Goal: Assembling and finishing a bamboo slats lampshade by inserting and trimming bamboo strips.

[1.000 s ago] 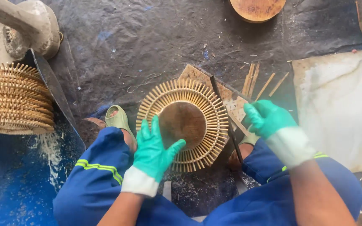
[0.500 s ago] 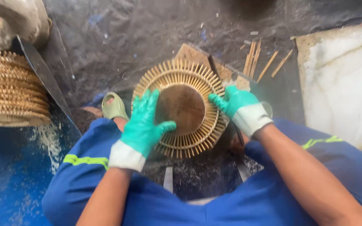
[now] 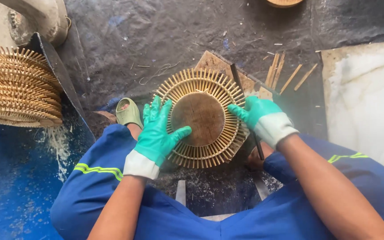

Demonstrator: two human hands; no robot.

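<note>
While the dark plastic sheet (image 3: 125,40) covers most of the ground, a blue floor patch (image 3: 10,178) lies at the left and a pale stone slab (image 3: 365,98) at the right. The person sits with knees apart in blue work trousers (image 3: 90,178). A stack of finished bamboo rounds (image 3: 16,86) stands well apart at the left. Between the knees lies the round bamboo tray (image 3: 201,118), a wooden disc ringed with upright slats, resting on a small wooden board (image 3: 214,62). A dark thin tool (image 3: 245,106) lies just beside its right edge, and loose bamboo sticks (image 3: 285,73) are scattered near the board. A green sandal (image 3: 127,113) shows beside the left knee.

The left hand (image 3: 156,133), in a green glove, is spread open and flat on the tray's left rim, thumb reaching onto the disc. The right hand (image 3: 256,113), gloved too, presses its extended fingers against the right rim, curled round nothing. Neither hand grips; both brace the tray from opposite sides.

Judging from this, the step in hand is steadying or turning the tray to check the slat ring. The next move seems to call for even pressure from both palms, so that the slats do not splay or the tray slip off the board.
</note>
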